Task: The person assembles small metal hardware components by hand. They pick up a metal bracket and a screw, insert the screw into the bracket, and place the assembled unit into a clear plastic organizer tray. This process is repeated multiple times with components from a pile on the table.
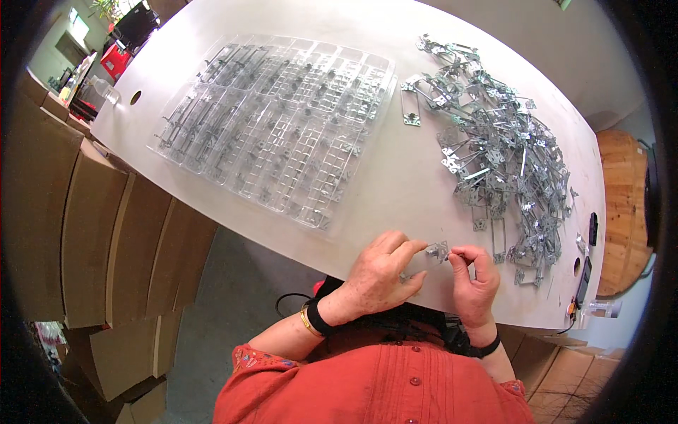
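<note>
A small silvery metal bracket [436, 251] sits just above the near edge of a pale table [395, 184], right of that edge's middle, between a seated person's two hands. Its long axis slants too slightly for me to tell. The left hand [381, 275] lies to its left, thumb and forefinger spread apart, the forefinger's tip right beside the bracket, perhaps touching. The right hand [477, 286] is about as near on the other side, its thumb and forefinger tips drawn together; whether they pinch the bracket or a tinier part, I cannot tell. Beyond the right hand, a tangled heap of metal brackets [505, 152] stretches along the table's right end. Toward the far left edge lies a clear plastic tray [371, 124] with rows of metal parts.
</note>
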Available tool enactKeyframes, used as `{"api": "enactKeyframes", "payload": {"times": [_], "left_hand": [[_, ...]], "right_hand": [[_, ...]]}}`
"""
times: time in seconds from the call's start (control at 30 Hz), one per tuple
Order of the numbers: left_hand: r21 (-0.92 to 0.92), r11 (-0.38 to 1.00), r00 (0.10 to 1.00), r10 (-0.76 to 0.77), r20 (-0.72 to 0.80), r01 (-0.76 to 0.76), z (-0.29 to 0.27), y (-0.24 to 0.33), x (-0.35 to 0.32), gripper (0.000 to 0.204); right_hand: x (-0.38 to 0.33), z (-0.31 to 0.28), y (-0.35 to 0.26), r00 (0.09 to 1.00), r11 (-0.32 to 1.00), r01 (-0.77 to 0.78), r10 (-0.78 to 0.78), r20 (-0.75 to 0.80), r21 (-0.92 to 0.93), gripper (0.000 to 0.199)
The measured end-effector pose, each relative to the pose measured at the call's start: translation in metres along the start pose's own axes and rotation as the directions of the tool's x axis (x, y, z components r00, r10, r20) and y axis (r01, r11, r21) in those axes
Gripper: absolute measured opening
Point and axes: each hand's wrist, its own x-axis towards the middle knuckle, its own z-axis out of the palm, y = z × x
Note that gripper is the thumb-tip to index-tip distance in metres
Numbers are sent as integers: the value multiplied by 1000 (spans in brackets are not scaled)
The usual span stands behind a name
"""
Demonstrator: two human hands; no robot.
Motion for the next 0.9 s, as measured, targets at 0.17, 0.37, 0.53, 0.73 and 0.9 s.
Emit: {"api": "enactKeyframes", "payload": {"times": [0.17,0.37,0.53,0.73,0.9], "left_hand": [[1,1000,1000,-1,-1,1,0,0,0,51],[-1,1000,1000,-2,2,2,0,0,0,51],[5,1000,1000,5,1,-5,0,0,0,50],[17,1000,1000,5,4,-5,-1,0,0,50],[19,1000,1000,5,8,-5,0,-1,0,49]], "right_hand": [[1,1,-1,1000,1000,25,-25,-7,-7,13],[0,-2,-2,1000,1000,-16,16,-3,22,13],[0,1,0,1000,1000,15,-15,-5,22,13],[2,-2,-2,1000,1000,-4,4,-9,19,13],[0,-4,0,999,999,-4,6,-33,47,15]]}}
